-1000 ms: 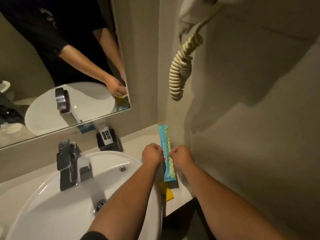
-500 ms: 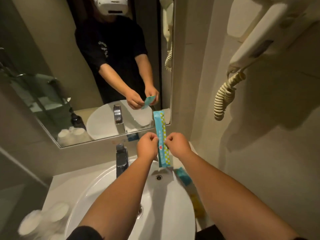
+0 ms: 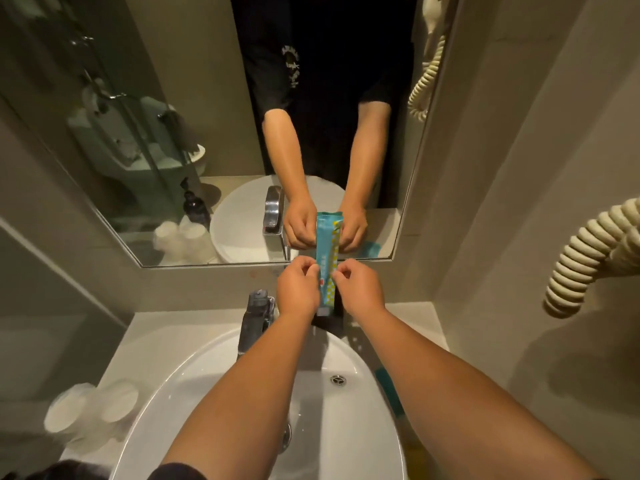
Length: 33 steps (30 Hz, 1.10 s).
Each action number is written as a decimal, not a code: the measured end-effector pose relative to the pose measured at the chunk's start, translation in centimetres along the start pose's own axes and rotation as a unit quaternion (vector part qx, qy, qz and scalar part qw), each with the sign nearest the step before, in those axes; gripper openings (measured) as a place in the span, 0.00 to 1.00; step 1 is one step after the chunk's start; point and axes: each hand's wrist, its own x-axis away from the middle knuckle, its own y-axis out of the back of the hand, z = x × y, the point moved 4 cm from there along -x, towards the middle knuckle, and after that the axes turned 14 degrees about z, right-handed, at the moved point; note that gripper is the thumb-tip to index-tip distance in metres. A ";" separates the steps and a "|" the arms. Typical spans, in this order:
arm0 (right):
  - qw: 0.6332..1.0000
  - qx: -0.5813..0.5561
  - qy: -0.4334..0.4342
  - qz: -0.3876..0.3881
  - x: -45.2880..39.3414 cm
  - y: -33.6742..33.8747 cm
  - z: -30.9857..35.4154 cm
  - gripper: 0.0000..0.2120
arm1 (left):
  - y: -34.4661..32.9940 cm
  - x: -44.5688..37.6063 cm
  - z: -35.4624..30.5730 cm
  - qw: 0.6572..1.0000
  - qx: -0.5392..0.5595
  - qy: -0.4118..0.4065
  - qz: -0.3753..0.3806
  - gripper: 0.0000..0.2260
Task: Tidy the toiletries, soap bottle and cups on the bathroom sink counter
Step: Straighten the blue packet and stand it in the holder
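I hold a long teal toiletry packet (image 3: 327, 275) with a yellow dotted edge upright above the back of the sink. My left hand (image 3: 297, 289) pinches its left edge and my right hand (image 3: 360, 291) pinches its right edge. Right below the packet stands a black holder (image 3: 329, 322) on the counter behind the basin. A second teal packet (image 3: 389, 391) lies on the counter to the right of the basin. Two white wrapped cups (image 3: 91, 408) stand at the counter's left front. The dark soap bottle (image 3: 195, 206) shows only in the mirror.
The white basin (image 3: 194, 393) fills the counter's middle, with a chrome faucet (image 3: 254, 323) at its back. A mirror (image 3: 173, 133) covers the wall behind. A coiled hair-dryer cord (image 3: 581, 258) hangs on the right wall, which stands close to the counter's right edge.
The packet has been lifted off the right side of the counter and carried left and toward the mirror, held upright by both hands over the black holder. My view has turned left.
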 end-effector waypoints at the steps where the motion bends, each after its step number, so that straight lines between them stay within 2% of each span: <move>1: 1.000 0.000 -0.001 0.003 -0.4 -0.3 -0.3 0.06 | -0.2 -0.3 0.3 1.000 0.000 0.004 -0.003 0.05; 8: 0.998 0.022 -0.033 0.051 -2.2 -2.7 -3.7 0.05 | -2.3 -1.1 4.1 0.997 -0.012 0.071 0.001 0.05; 13: 0.992 0.059 -0.064 0.090 -2.6 -4.0 -5.5 0.08 | -3.6 -1.1 6.5 0.991 -0.048 0.125 0.028 0.06; 17: 0.986 0.119 -0.074 0.092 -3.0 -4.7 -5.4 0.10 | -3.7 -1.5 7.2 0.985 -0.081 0.146 0.031 0.08; 22: 0.983 0.124 -0.105 0.080 -3.2 -4.6 -6.2 0.15 | -4.1 -1.8 7.4 0.983 -0.110 0.143 0.040 0.09; 30: 0.988 0.105 -0.084 0.073 -3.1 -4.7 -6.4 0.17 | -4.0 -1.8 8.0 0.983 -0.119 0.140 0.032 0.09; 33: 0.989 0.102 -0.076 0.074 -3.0 -4.5 -6.4 0.09 | -3.8 -1.6 7.8 0.982 -0.123 0.138 0.029 0.09</move>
